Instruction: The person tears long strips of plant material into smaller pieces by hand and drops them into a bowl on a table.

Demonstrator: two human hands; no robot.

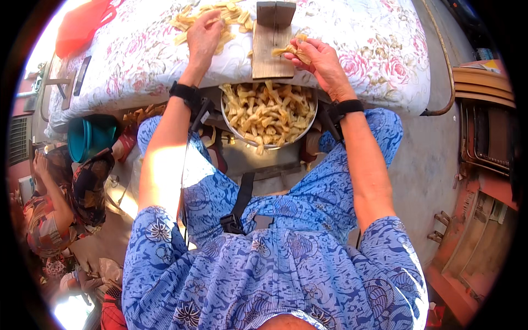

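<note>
My left hand (205, 39) is over a pile of flat, yellowish dried strips (235, 14) on a floral tablecloth (140, 45); its fingertips are close together, and whether they pinch a strip is hard to tell. To the right, my right hand (319, 62) holds a folded or knotted yellowish strip (293, 50) between thumb and fingers. Between the hands lies a wooden board (272, 62) with an upright wooden block (275, 14) at its far end. Below the table edge, a round metal basin (277, 146) holds many knotted yellowish pieces (268, 111).
A red plastic bag (80, 31) lies at the table's far left. A teal bucket (84, 138) stands on the left, near another seated person (49, 210). Wooden furniture (486, 136) stands at the right. A curved metal rail (447, 82) borders the table's right side.
</note>
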